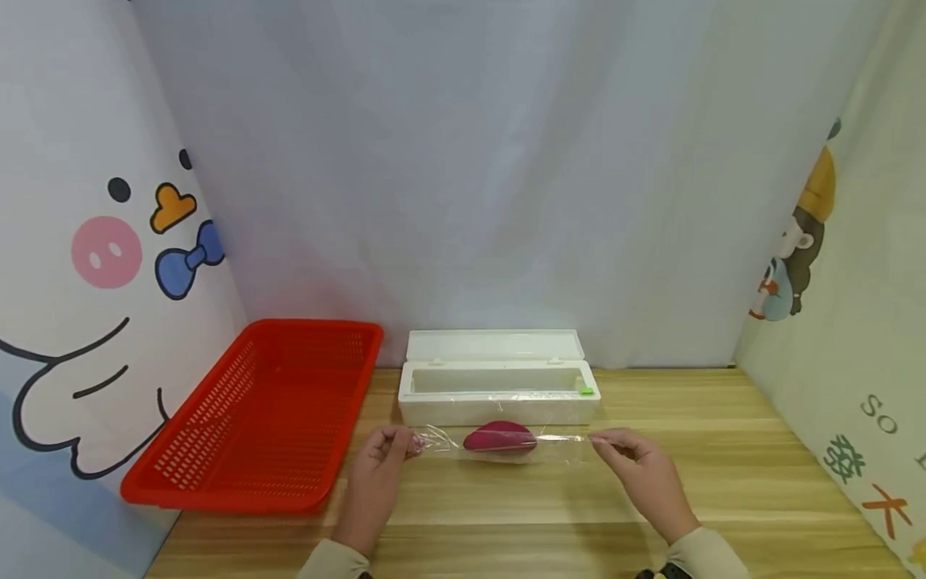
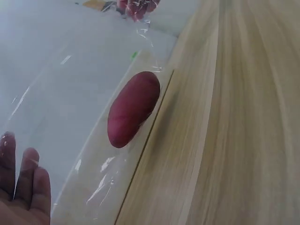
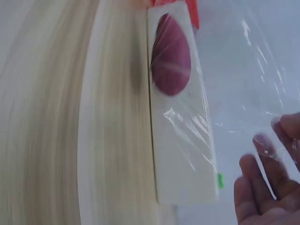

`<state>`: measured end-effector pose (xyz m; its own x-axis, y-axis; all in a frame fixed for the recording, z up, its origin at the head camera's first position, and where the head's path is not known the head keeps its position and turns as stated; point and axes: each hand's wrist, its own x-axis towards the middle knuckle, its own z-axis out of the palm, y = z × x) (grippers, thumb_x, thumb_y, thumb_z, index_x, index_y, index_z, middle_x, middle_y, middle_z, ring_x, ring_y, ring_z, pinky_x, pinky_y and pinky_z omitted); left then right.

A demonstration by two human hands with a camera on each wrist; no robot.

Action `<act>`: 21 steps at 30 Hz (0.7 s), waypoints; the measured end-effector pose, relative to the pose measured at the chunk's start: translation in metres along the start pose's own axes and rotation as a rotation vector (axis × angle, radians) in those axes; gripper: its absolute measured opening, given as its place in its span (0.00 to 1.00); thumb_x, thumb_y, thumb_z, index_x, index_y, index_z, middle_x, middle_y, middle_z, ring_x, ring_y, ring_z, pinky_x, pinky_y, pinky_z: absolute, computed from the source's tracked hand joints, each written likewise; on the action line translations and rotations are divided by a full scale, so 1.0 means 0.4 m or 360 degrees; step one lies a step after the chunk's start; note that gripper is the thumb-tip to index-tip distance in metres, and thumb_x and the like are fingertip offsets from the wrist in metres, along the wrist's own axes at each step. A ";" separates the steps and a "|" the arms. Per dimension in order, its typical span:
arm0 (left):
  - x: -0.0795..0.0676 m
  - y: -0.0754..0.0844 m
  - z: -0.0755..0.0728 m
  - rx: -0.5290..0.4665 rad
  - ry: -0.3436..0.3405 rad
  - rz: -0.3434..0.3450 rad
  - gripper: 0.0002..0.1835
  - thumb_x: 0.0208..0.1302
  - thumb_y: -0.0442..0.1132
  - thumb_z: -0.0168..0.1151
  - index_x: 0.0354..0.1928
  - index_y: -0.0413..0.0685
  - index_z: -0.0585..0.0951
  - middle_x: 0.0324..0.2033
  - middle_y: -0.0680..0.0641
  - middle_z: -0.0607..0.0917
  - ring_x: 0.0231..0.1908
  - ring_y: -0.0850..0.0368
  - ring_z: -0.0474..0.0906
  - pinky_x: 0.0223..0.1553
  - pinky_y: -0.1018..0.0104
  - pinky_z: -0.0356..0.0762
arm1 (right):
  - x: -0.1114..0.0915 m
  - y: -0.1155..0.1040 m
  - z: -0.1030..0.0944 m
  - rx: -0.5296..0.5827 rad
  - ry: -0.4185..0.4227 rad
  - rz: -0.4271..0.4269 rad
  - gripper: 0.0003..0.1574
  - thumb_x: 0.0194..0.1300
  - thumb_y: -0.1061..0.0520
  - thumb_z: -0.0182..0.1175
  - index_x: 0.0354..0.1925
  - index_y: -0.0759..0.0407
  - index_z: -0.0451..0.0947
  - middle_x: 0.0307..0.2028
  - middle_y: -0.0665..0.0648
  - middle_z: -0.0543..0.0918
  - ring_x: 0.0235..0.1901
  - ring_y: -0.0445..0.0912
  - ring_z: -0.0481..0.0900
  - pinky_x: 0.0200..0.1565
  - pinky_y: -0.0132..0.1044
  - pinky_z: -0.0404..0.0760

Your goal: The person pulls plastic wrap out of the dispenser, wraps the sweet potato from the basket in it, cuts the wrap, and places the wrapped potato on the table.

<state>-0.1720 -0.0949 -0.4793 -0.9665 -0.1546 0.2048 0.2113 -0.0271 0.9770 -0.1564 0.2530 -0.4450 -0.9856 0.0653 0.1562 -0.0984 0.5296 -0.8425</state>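
Note:
A sheet of clear plastic wrap (image 1: 441, 439) is stretched between both hands in front of the white wrap dispenser box. In its middle sits a purple-red sweet potato (image 1: 501, 437), which the left wrist view shows as a smooth, oblong shape (image 2: 134, 109) seen with the film around it. My left hand (image 1: 378, 474) pinches the bunched left end of the wrap between thumb and fingers. At the other end, my right hand (image 1: 645, 478) pinches the film by its edge. Glossy creases run across the film in the right wrist view, near the sweet potato (image 3: 171, 56).
Behind the wrap stands the white dispenser box (image 1: 499, 412), its lid (image 1: 495, 344) raised and a green slider (image 1: 586, 391) at its right end. A red plastic basket (image 1: 217, 505) lies at the left on the wooden table (image 1: 506, 523). Curtains printed with cartoons surround the table.

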 end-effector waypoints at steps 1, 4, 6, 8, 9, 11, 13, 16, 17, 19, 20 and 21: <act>0.010 -0.005 0.009 -0.0034 0.0038 -0.0050 0.18 0.69 0.50 0.53 0.39 0.38 0.75 0.33 0.43 0.81 0.40 0.53 0.80 0.47 0.67 0.77 | 0.011 -0.001 0.011 0.0088 -0.0002 0.0077 0.22 0.63 0.40 0.60 0.46 0.52 0.83 0.46 0.51 0.83 0.44 0.38 0.78 0.44 0.33 0.77; 0.039 -0.020 0.036 0.0027 0.0115 -0.0162 0.24 0.69 0.57 0.49 0.40 0.39 0.71 0.34 0.43 0.79 0.42 0.54 0.78 0.48 0.64 0.74 | 0.048 0.002 0.045 0.0315 -0.0012 0.0303 0.29 0.60 0.37 0.61 0.49 0.58 0.81 0.50 0.53 0.82 0.49 0.41 0.76 0.50 0.35 0.74; 0.055 -0.032 0.051 0.0104 0.0178 -0.0198 0.23 0.70 0.58 0.47 0.40 0.41 0.71 0.34 0.44 0.78 0.41 0.54 0.77 0.46 0.63 0.73 | 0.070 0.010 0.066 0.0382 0.0008 0.0405 0.32 0.60 0.37 0.61 0.50 0.59 0.80 0.52 0.55 0.80 0.52 0.44 0.74 0.53 0.38 0.71; 0.071 -0.047 0.064 0.0154 0.0267 -0.0209 0.20 0.71 0.55 0.48 0.41 0.43 0.73 0.34 0.44 0.78 0.39 0.54 0.75 0.42 0.64 0.72 | 0.090 0.021 0.084 0.0470 0.0051 0.0496 0.33 0.60 0.38 0.62 0.52 0.61 0.78 0.54 0.56 0.78 0.54 0.46 0.71 0.54 0.40 0.68; 0.079 -0.056 0.068 0.0182 0.0313 -0.0213 0.19 0.71 0.53 0.49 0.42 0.43 0.74 0.35 0.44 0.79 0.38 0.54 0.74 0.42 0.64 0.71 | 0.098 0.026 0.092 0.0510 0.0078 0.0535 0.33 0.60 0.38 0.62 0.52 0.62 0.78 0.55 0.57 0.76 0.55 0.47 0.69 0.55 0.40 0.67; 0.094 -0.072 0.073 0.0240 0.0395 -0.0243 0.17 0.70 0.52 0.51 0.43 0.45 0.77 0.37 0.45 0.80 0.40 0.53 0.75 0.43 0.63 0.71 | 0.111 0.033 0.108 0.0610 0.0126 0.0604 0.31 0.62 0.41 0.62 0.53 0.63 0.76 0.55 0.57 0.75 0.55 0.48 0.67 0.55 0.42 0.65; 0.108 -0.085 0.074 0.0315 0.0464 -0.0289 0.19 0.68 0.54 0.53 0.44 0.45 0.79 0.41 0.45 0.82 0.43 0.53 0.75 0.46 0.62 0.71 | 0.121 0.038 0.122 0.0687 0.0159 0.0668 0.31 0.61 0.41 0.63 0.51 0.64 0.75 0.51 0.56 0.75 0.52 0.48 0.66 0.55 0.41 0.65; 0.119 -0.100 0.071 0.0535 0.0507 -0.0416 0.22 0.66 0.60 0.53 0.44 0.50 0.81 0.43 0.48 0.83 0.45 0.53 0.76 0.47 0.58 0.69 | 0.132 0.044 0.138 0.0711 0.0164 0.0725 0.30 0.61 0.40 0.62 0.48 0.63 0.75 0.43 0.50 0.76 0.48 0.47 0.67 0.52 0.40 0.66; 0.121 -0.104 0.071 0.0578 0.0508 -0.0449 0.22 0.65 0.61 0.52 0.43 0.51 0.81 0.43 0.49 0.83 0.44 0.53 0.76 0.45 0.58 0.69 | 0.136 0.046 0.143 0.0715 0.0161 0.0732 0.28 0.61 0.40 0.62 0.46 0.62 0.75 0.40 0.49 0.76 0.47 0.47 0.68 0.50 0.39 0.67; 0.124 -0.109 0.072 0.0571 0.0475 -0.0484 0.22 0.66 0.61 0.50 0.42 0.52 0.80 0.41 0.49 0.83 0.41 0.53 0.76 0.42 0.60 0.69 | 0.145 0.053 0.151 0.0739 0.0155 0.0735 0.24 0.61 0.43 0.63 0.44 0.62 0.77 0.37 0.47 0.79 0.45 0.45 0.70 0.48 0.36 0.68; 0.124 -0.110 0.073 0.0546 0.0456 -0.0495 0.22 0.67 0.61 0.49 0.42 0.52 0.79 0.40 0.50 0.83 0.40 0.53 0.76 0.41 0.61 0.68 | 0.149 0.057 0.154 0.0747 0.0153 0.0736 0.22 0.61 0.45 0.63 0.43 0.61 0.78 0.35 0.46 0.80 0.43 0.44 0.71 0.47 0.34 0.69; 0.125 -0.112 0.074 0.0486 0.0428 -0.0492 0.20 0.68 0.59 0.49 0.42 0.51 0.79 0.39 0.49 0.83 0.40 0.53 0.76 0.41 0.61 0.69 | 0.154 0.060 0.157 0.0768 0.0145 0.0736 0.20 0.62 0.47 0.62 0.43 0.61 0.78 0.34 0.45 0.81 0.42 0.43 0.73 0.46 0.33 0.70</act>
<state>-0.2342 -0.0723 -0.5109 -0.8971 -0.4345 -0.0797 -0.1695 0.1721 0.9704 -0.2281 0.2165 -0.4879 -0.9276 0.2769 -0.2508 0.2594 -0.0060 -0.9658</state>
